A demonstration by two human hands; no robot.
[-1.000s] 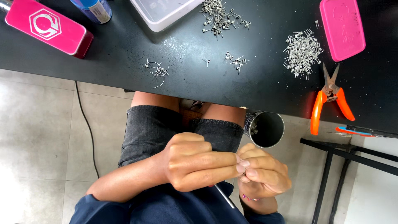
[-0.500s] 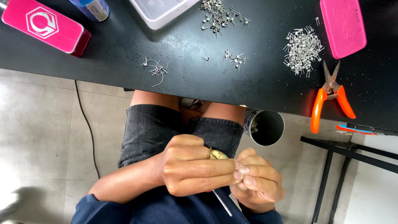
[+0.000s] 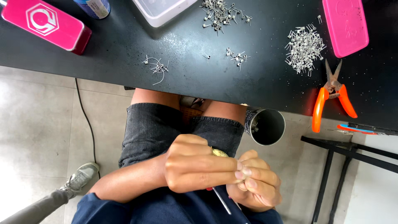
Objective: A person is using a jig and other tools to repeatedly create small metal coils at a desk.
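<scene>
As before, hands (image 3: 224, 176) stay pinched together.

Thin metal rod (image 3: 222, 200) slanting below pinched fingers.

Black glossy table (image 3: 124, 49) with faint pale speckles all over it. The flat rectangular box (image 3: 45, 25) at the far left is hot pink with a white hexagon outline on top and a darker red side; the flat rounded case (image 3: 345, 25) on the right is the same pink, plain. Small metal coil pieces (image 3: 304, 46) are shiny silver. Spring-loaded cutting pliers (image 3: 331, 97) have bright orange handles and grey blades. Denim shorts (image 3: 166, 128) are washed-out charcoal, the shirt (image 3: 166, 209) is navy. Pale grey tiled floor (image 3: 37, 124), grey sneaker (image 3: 81, 177).
</scene>
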